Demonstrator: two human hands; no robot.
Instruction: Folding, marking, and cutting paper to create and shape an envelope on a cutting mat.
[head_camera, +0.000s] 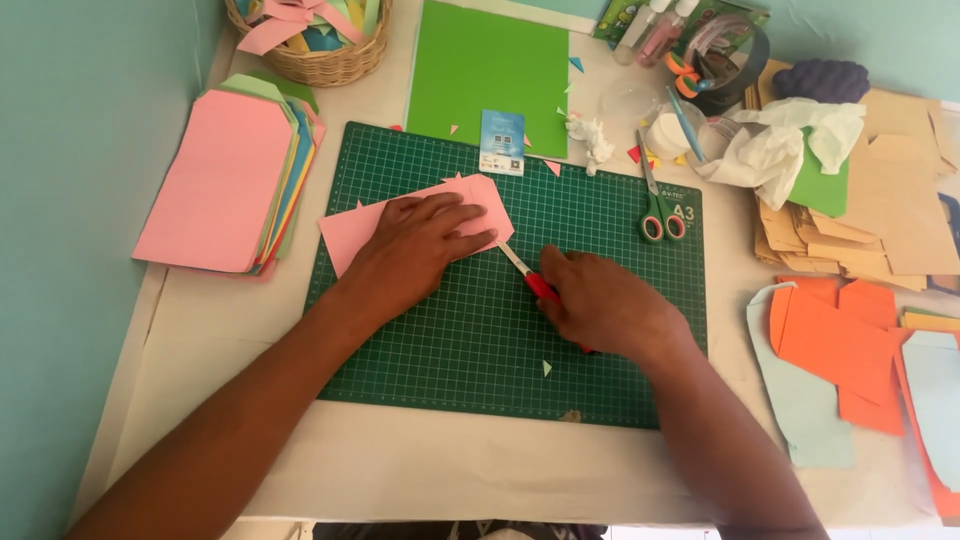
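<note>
Item: our right hand, fingers closed on a red craft knife, blade at the pink paper's corner just beyond our left hand's spread, pressing fingers. Green cutting mat beneath. Corner cut seemingly underway; trimmed sheets stacked left.

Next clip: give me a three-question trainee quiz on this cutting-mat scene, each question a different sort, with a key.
1. True or false: the left hand presses flat on the pink paper on the green cutting mat.
2. Which tool does the right hand hold? A) scissors B) craft knife C) glue stick
3. Fill in: the scissors lie on the mat's ____ edge, untouched.

Key:
1. True.
2. B: the craft knife, red-handled, its blade at the pink paper's right edge.
3. Right.
</note>
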